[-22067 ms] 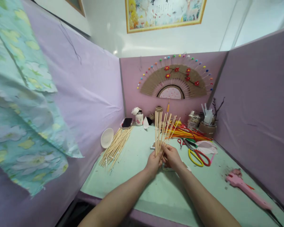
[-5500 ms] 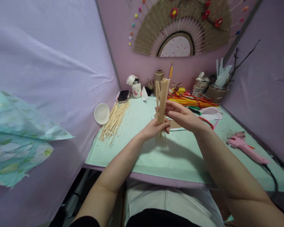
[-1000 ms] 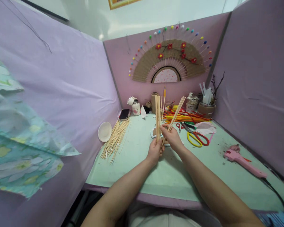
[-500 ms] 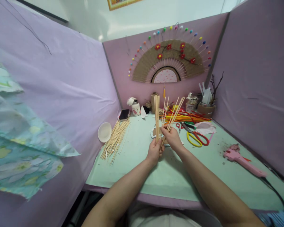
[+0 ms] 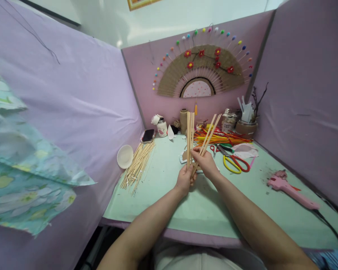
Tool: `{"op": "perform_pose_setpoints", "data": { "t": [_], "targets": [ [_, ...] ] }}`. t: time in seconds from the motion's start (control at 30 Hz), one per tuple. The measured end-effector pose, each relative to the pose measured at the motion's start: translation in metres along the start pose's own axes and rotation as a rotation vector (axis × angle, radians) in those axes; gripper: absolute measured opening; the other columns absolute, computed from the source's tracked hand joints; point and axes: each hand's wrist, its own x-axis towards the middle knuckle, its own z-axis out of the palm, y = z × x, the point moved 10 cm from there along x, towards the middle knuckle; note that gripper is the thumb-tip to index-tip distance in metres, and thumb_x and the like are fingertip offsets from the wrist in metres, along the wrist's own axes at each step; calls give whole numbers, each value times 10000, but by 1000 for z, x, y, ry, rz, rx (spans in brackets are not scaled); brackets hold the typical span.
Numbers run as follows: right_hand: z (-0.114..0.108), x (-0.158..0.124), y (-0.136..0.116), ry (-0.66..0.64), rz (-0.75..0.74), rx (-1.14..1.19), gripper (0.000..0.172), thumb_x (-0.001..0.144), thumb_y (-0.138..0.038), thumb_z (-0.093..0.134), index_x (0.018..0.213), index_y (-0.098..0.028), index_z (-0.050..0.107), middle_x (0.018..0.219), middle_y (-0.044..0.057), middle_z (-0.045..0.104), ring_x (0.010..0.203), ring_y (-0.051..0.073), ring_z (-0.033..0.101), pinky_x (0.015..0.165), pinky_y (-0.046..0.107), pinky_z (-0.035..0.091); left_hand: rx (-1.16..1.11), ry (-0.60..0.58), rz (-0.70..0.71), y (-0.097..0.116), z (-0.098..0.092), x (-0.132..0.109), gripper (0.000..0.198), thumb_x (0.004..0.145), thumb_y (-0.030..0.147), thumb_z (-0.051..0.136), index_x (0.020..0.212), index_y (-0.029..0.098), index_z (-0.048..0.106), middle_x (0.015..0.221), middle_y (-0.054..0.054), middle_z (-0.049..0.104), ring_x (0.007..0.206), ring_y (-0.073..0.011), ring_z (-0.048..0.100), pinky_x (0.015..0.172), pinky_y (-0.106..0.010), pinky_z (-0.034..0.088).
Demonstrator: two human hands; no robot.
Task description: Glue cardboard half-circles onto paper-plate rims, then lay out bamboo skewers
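Several thin bamboo sticks stand upright in my left hand, whose fingers wrap round their lower ends. My right hand pinches a second group of sticks that leans to the right, apart from the upright ones at the top. The lower ends of both groups come together at my left hand. Behind my hands, a piece of brown and white card lies partly hidden on the table. A loose pile of the same sticks lies to the left.
Yellow-and-red-handled scissors and a pink glue gun with a cord lie on the right. A white bowl, a phone, jars and orange-red pipe cleaners are around. A decorated fan hangs behind.
The few sticks that stood between the two groups have joined them, so a wider gap shows between upright and leaning sticks. My hands stay in nearly the same place.
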Motion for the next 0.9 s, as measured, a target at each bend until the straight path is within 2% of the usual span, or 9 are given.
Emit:
{"op": "perform_pose_setpoints", "data": {
  "t": [0.3, 0.7, 0.9],
  "targets": [
    [-5, 0, -8, 33, -93, -68, 307, 666, -481, 663, 702, -182, 604, 690, 20, 603, 686, 184, 536, 693, 328, 424, -32, 34, -24, -2, -3, -1, 593, 644, 737, 627, 823, 205, 436, 478, 88, 453, 316, -22, 207, 335, -168, 94],
    [-1, -3, -6, 4, -60, -51, 301, 723, -485, 598, 657, -204, 514, 567, -32, 488, 562, 140, 449, 564, 279, 386, -57, 14, -13, -1, -2, -1, 557, 676, 703, 629, 834, 197, 459, 470, 88, 448, 315, -25, 186, 337, -174, 91],
    [-2, -4, -9, 1, -40, -53, 334, 695, -491, 646, 792, -172, 633, 651, 2, 571, 621, 163, 492, 599, 296, 403, -12, -13, -11, 1, 2, -3, 587, 682, 734, 593, 830, 174, 500, 462, 79, 442, 317, -26, 201, 335, -179, 100]
  ]
}}
